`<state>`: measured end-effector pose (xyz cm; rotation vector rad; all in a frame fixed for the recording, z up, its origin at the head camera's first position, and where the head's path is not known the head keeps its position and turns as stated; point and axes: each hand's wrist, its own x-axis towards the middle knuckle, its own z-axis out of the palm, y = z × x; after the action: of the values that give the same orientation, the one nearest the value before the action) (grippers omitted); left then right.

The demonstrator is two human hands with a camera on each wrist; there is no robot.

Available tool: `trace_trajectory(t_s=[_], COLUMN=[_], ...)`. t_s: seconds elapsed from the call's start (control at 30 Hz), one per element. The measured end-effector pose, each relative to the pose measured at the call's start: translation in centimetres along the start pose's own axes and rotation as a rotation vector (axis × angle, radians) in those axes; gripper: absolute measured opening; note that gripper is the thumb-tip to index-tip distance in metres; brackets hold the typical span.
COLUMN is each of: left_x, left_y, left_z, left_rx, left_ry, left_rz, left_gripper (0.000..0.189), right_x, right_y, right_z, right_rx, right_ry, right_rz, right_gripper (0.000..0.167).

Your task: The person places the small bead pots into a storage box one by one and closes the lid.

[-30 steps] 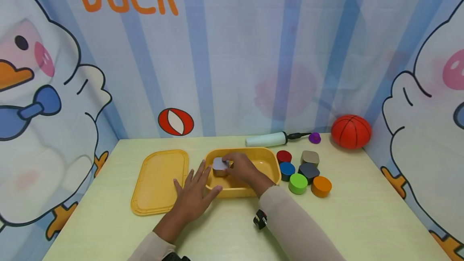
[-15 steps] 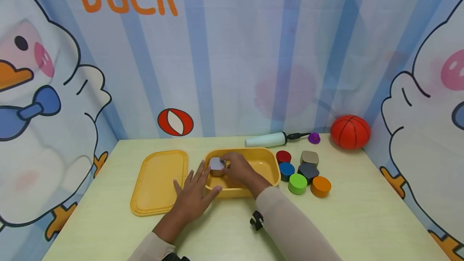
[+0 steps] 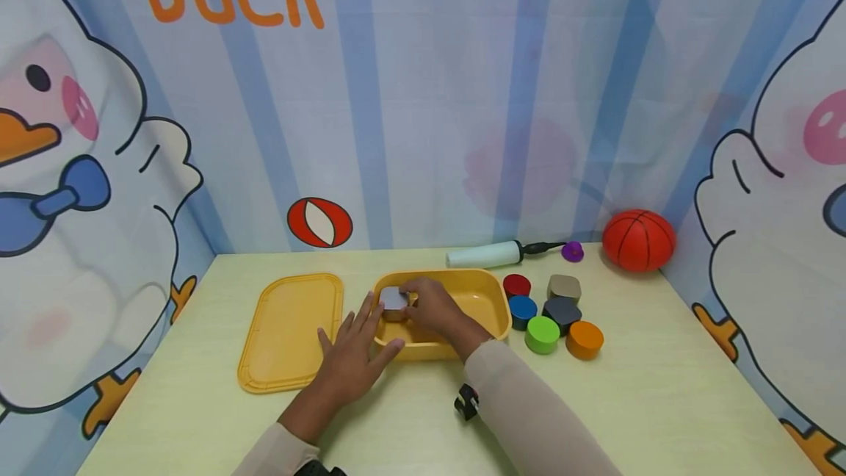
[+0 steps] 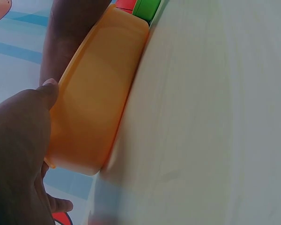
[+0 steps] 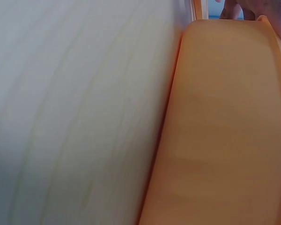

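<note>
A yellow plastic box (image 3: 481, 301) without its lid stands mid-table, its long wall (image 4: 97, 96) filling much of both wrist views. At the left end inside it is a pale lilac block (image 3: 394, 300). My right hand (image 3: 436, 308) reaches over the near rim and pinches this block from its right side; the wall hides that hand's fingers in the right wrist view. With fingers straight and spread, my left hand (image 3: 354, 358) touches the box's near left corner. The left wrist view shows the left thumb (image 4: 48, 93) at the rim.
Left of the box lies its flat yellow lid (image 3: 294, 333). Several coloured blocks, among them a green one (image 3: 543, 335) and an orange one (image 3: 584, 340), stand close to its right end. Behind are a hand pump (image 3: 485, 254), a purple piece (image 3: 572, 252) and a red ball (image 3: 639, 241).
My right hand has shifted slightly left, bringing the lilac block nearer the box's left wall. The left hand keeps its place at the corner.
</note>
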<state>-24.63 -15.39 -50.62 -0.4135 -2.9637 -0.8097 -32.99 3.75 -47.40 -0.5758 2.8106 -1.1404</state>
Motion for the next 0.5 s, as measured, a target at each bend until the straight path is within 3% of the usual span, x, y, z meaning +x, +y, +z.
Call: trace_trajectory(t_s=[0.5], left_x=[0.01], left_y=[0.02], left_z=[-0.01], left_rx=[-0.011], left_ry=[0.001], left_rz=[-0.003], left_gripper=[0.085], right_x=[-0.23], right_y=[0.09], right_z=[-0.85], right_rx=[0.018], right_ry=[-0.010], right_rz=[-0.014], right_gripper=[0.039])
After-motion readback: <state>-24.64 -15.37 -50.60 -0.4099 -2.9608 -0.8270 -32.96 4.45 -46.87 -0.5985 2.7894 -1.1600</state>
